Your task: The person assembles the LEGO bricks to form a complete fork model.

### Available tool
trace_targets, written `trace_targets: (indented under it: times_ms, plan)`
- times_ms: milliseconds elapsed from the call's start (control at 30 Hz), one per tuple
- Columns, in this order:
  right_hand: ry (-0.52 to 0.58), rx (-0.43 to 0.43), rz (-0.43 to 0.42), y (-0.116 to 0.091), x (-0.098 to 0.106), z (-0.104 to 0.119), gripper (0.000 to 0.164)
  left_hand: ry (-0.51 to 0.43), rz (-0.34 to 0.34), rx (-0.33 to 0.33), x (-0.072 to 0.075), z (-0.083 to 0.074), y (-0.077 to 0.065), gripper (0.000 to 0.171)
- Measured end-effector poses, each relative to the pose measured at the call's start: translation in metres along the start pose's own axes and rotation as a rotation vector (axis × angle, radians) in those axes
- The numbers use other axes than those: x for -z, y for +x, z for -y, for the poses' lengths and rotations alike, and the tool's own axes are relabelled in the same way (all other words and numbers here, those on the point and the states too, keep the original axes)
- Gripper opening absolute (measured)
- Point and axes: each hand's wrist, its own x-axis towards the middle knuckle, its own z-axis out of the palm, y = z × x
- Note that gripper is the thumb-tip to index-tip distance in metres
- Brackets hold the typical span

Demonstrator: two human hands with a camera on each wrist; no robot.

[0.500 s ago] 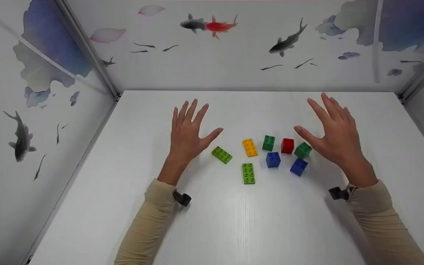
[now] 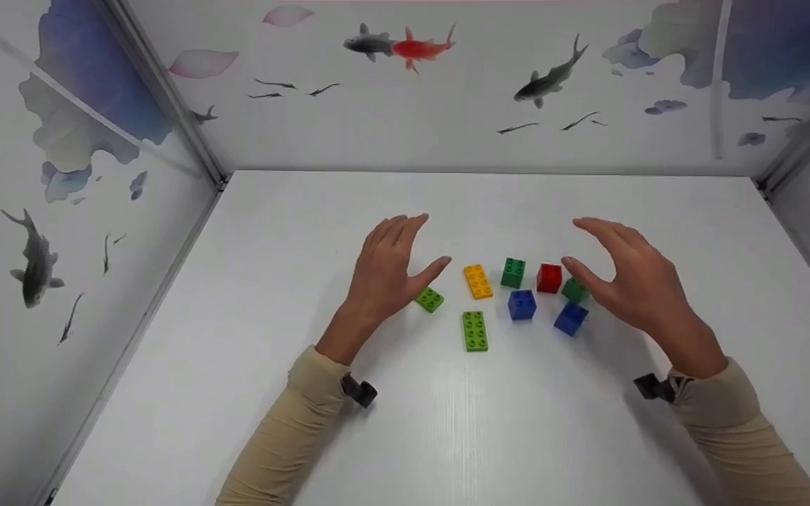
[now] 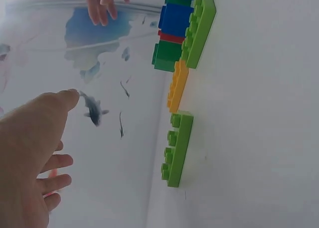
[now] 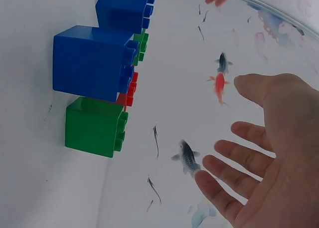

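My left hand [image 2: 387,274] hovers over the table at the left of a group of toy building bricks, its thumb spread and its fingers loosely bent, holding nothing. Under its thumb side lies a light green brick [image 2: 431,301], partly hidden. Beside that are a yellow brick [image 2: 477,282] and another light green brick [image 2: 474,332]. Above the group's right side is my right hand [image 2: 633,281], also holding nothing. It partly covers a dark green brick [image 2: 574,289], near a blue brick [image 2: 571,319]. A red brick [image 2: 549,279], a second dark green brick [image 2: 513,273] and a second blue brick [image 2: 522,305] stand between the hands.
The white table [image 2: 419,436] has a back wall [image 2: 447,140] with painted fish along its far edge and a side wall [image 2: 124,281] on the left. A small black camera [image 2: 359,391] sits at the left sleeve cuff, another camera [image 2: 654,387] at the right one.
Both hands have drawn their fingers in from a wide spread. My left hand has moved right, over part of the light green brick; the right hand's fingertips have come nearer. The bricks stay put.
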Motion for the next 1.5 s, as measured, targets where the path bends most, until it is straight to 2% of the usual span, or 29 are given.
trace_targets:
  times_ms: [200, 467, 600, 933, 1100, 1233, 1500]
  plan:
    - [0.044, -0.009, 0.232, -0.003, -0.001, 0.004, 0.045, -0.109, 0.107, -0.024, -0.01, -0.024, -0.006, 0.069]
    - [0.073, -0.015, 0.429, -0.001, -0.003, 0.0, 0.029, -0.223, 0.232, -0.052, -0.026, -0.053, -0.011, 0.063]
    - [0.093, -0.023, 0.527, 0.003, -0.005, -0.002, 0.031, -0.286, 0.295, -0.048, -0.031, -0.066, -0.008, 0.064]
    - [0.145, -0.003, 0.639, 0.0, -0.009, -0.008, 0.045, -0.312, 0.412, -0.063, -0.052, -0.079, -0.004, 0.055]
    - [0.173, -0.027, 0.713, -0.002, -0.01, -0.012, 0.051, -0.339, 0.43, -0.091, -0.062, -0.082, 0.0, 0.053]
    - [0.193, -0.036, 0.751, -0.004, -0.012, -0.012, 0.051, -0.329, 0.444, -0.08, -0.068, -0.086, 0.001, 0.052]
    - [0.216, -0.021, 0.742, -0.004, -0.012, -0.009, 0.046, -0.313, 0.447, -0.08, -0.073, -0.091, 0.002, 0.044]
